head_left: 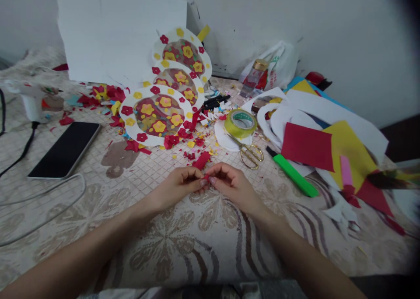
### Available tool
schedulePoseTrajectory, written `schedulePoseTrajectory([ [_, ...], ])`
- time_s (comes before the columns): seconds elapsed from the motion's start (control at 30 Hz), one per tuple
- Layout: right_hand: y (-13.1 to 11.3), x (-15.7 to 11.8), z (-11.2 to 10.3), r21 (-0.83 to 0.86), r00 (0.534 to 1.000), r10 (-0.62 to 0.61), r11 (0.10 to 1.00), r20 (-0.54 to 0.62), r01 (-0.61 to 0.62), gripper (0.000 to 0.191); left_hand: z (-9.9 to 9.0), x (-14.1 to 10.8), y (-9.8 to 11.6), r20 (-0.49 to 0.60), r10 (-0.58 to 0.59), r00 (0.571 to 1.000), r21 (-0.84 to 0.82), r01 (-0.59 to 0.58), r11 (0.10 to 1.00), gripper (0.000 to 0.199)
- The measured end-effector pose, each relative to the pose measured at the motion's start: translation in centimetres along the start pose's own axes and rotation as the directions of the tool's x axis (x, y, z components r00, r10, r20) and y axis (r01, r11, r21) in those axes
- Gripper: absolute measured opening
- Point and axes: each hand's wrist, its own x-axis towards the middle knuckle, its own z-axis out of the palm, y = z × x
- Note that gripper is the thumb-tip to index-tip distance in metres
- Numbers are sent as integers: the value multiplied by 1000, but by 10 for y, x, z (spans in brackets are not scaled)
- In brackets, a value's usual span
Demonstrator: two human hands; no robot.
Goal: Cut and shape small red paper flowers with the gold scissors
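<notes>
Between the fingertips of both hands is a small piece of red paper (pixel 206 177), mostly covered by the fingers. My left hand (pixel 185 183) pinches it from one side, and my right hand (pixel 231 183) pinches it from the other. Just beyond the fingers lies a folded strip of red paper (pixel 201 160). Gold-handled scissors (pixel 251 155) rest to the right of it, their blades against a roll of yellow-green tape (pixel 240 123). Behind stand white paper rings (pixel 129 110) decorated with red and yellow paper flowers.
A black phone (pixel 67 150) and a white cable (pixel 83 187) lie on the left. Right of my hands are a green cutter (pixel 295 175), a red paper sheet (pixel 307 145) and a yellow sheet (pixel 351 148). A capped bottle (pixel 254 78) stands near the wall. Paper scraps (pixel 198 143) litter the patterned cloth.
</notes>
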Motion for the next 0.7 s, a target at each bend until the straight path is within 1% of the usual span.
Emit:
schedulePoseTrajectory([
  [0.07, -2, -1, -1, 20, 1000, 12, 1000, 9, -12, 11, 0, 0, 0, 21, -17, 1000, -22, 17, 1000, 19],
  [0.13, -2, -1, -2, 18, 1000, 11, 1000, 4, -11, 8, 0, 0, 0, 13, -20, 1000, 6, 20, 1000, 20],
  [0.23, -2, -2, -1, -56, 1000, -9, 998, -7, 9, 8, 1, 0, -1, -52, 19, 998, 93, -14, 996, 21],
  [0.3, -2, -2, 0, -124, 999, -34, 992, -19, 31, 10, 1, 0, 0, -69, 26, 997, 98, -20, 995, 21],
  [0.37, -2, -2, 0, -184, 996, -83, 980, -32, 76, 13, 1, 0, 2, -43, -4, 999, 34, 5, 999, 20],
  [0.43, -3, -2, -1, -257, 987, -160, 955, -35, 145, 15, 0, 0, 4, -12, -52, 999, -45, 52, 998, 19],
  [0.53, -3, -1, -2, -374, 954, -298, 887, -18, 270, 17, -1, 0, 4, 2, -110, 994, -151, 109, 982, 17],
  [0.6, -2, -2, -2, -435, 928, -372, 836, 1, 335, 18, -2, 0, 3, 2, -129, 992, -208, 127, 970, 16],
  [0.7, 2, -2, -3, -509, 898, -439, 767, 30, 392, 20, -3, 1, 1, -20, -121, 993, -211, 114, 971, 16],
])
